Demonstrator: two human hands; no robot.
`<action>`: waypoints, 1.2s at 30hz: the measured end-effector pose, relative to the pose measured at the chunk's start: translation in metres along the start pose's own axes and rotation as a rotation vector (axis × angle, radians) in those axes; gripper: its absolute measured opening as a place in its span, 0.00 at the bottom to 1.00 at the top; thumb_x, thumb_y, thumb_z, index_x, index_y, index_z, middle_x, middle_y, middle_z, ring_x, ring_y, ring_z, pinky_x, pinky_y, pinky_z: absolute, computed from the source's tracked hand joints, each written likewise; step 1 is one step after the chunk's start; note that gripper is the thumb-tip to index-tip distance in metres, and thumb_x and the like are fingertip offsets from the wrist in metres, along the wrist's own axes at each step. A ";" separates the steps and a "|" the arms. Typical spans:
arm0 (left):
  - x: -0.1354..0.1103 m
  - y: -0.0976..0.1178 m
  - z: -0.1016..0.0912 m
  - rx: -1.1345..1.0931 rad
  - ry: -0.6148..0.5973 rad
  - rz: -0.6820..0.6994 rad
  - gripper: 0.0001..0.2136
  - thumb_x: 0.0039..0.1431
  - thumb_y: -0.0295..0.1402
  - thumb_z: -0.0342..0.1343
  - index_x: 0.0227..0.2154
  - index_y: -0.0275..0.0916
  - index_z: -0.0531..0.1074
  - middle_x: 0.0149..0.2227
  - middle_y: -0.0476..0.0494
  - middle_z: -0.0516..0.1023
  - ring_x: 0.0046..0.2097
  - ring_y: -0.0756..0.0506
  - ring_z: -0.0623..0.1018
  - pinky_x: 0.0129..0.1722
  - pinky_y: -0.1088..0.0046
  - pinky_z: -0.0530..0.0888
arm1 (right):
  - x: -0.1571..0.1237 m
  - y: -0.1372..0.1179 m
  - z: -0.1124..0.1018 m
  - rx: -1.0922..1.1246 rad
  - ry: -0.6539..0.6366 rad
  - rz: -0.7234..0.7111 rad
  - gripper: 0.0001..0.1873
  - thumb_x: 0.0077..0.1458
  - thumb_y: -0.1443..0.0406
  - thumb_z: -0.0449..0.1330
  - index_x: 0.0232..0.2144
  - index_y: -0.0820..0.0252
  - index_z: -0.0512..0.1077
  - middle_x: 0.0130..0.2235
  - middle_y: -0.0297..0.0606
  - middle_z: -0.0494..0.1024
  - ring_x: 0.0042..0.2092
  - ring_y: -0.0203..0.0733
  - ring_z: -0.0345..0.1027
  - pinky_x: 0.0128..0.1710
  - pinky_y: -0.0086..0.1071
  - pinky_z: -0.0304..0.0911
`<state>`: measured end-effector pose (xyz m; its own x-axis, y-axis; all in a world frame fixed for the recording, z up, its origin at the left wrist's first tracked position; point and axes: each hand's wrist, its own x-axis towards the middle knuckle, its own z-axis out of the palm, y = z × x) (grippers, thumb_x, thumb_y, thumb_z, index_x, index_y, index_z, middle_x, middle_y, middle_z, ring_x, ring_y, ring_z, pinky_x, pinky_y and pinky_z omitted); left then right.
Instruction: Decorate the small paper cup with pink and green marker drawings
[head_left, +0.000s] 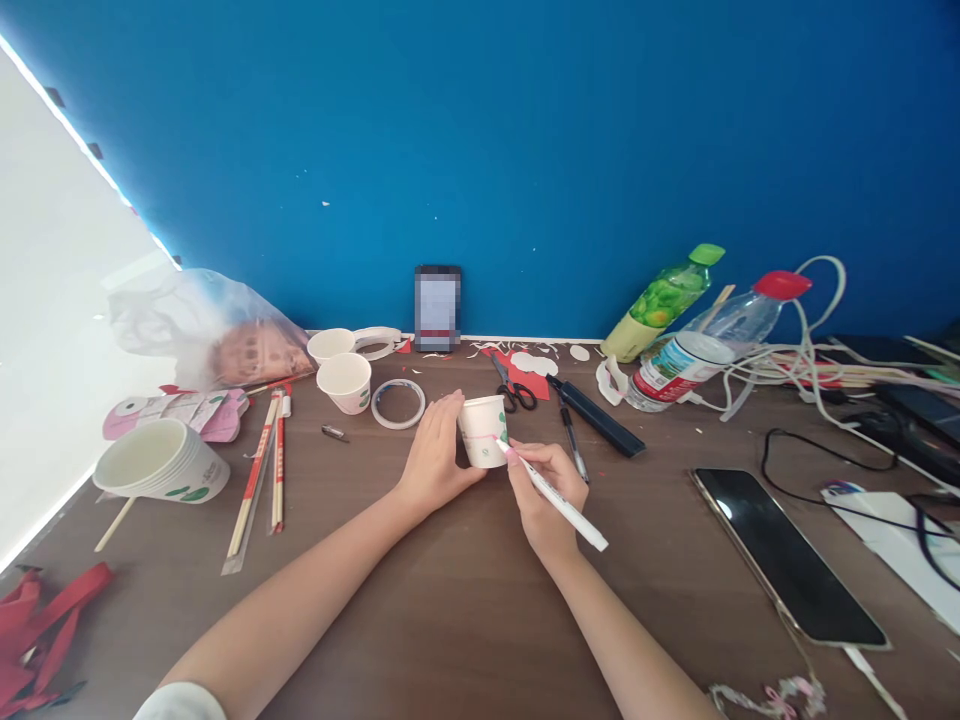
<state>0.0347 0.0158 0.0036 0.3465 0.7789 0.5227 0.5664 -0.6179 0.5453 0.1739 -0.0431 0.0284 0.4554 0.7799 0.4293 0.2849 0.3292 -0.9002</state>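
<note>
Print on the paper cup is too small to read. The cup stands between the left hand, holding its side, and the right hand, pinching a white marker against it.

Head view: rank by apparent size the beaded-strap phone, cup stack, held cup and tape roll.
1. Beaded-strap phone
2. Cup stack
3. Held cup and tape roll: similar widths, cup partly hidden, so unranked.

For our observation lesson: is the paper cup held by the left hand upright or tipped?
Upright: the paper cup, held by the left hand, has its wider rim uppermost.
</note>
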 end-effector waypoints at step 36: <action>-0.001 -0.001 0.002 -0.131 -0.004 -0.071 0.43 0.44 0.36 0.67 0.58 0.38 0.45 0.60 0.26 0.58 0.66 0.28 0.58 0.61 0.47 0.64 | -0.002 -0.001 -0.003 0.101 -0.036 0.019 0.06 0.52 0.63 0.64 0.26 0.57 0.70 0.36 0.44 0.83 0.40 0.48 0.79 0.37 0.37 0.75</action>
<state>0.0350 0.0162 0.0015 0.3121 0.8212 0.4778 0.4869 -0.5701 0.6618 0.1749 -0.0466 0.0283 0.4286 0.8047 0.4108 0.1888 0.3648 -0.9117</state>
